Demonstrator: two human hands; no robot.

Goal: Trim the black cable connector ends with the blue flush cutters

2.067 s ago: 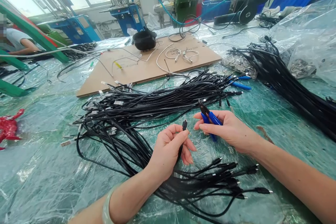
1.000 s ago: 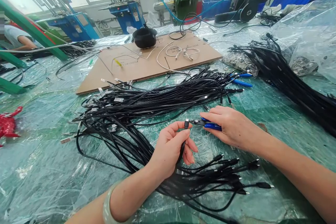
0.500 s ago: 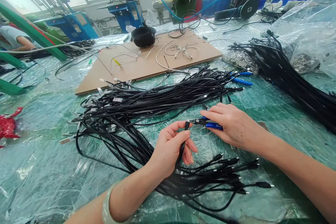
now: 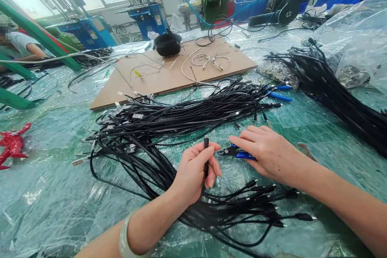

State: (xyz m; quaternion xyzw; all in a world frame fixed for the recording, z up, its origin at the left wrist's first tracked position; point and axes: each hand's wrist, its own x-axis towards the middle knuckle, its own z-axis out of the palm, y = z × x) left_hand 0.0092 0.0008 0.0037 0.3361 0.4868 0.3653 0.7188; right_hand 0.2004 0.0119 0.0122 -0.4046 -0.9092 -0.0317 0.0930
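Between the thumb and fingers of my left hand (image 4: 196, 166) is the connector end of a black USB cable (image 4: 206, 142), its metal tip pointing up. My right hand (image 4: 269, 155) grips a pair of blue-handled flush cutters (image 4: 231, 151), whose jaws point left, a little to the right of the connector and apart from it. Beneath my left wrist runs a bundle of black cables (image 4: 223, 213), with several plugs fanned out to the right. A larger pile of black cables (image 4: 181, 109) lies just beyond my hands.
Stacked cardboard (image 4: 175, 68) bears a black bowl-shaped object (image 4: 167, 44) and white cables. More black cables (image 4: 338, 84) lie at right beside clear plastic bags. Another blue-handled tool (image 4: 279, 96) lies by the pile. A red figure (image 4: 13, 145) sits at far left; a person (image 4: 27, 48) is behind the green frame.
The cutters' jaws have come away from the connector. My left hand has turned the connector more upright and shifted it slightly left. The view has shifted a little.
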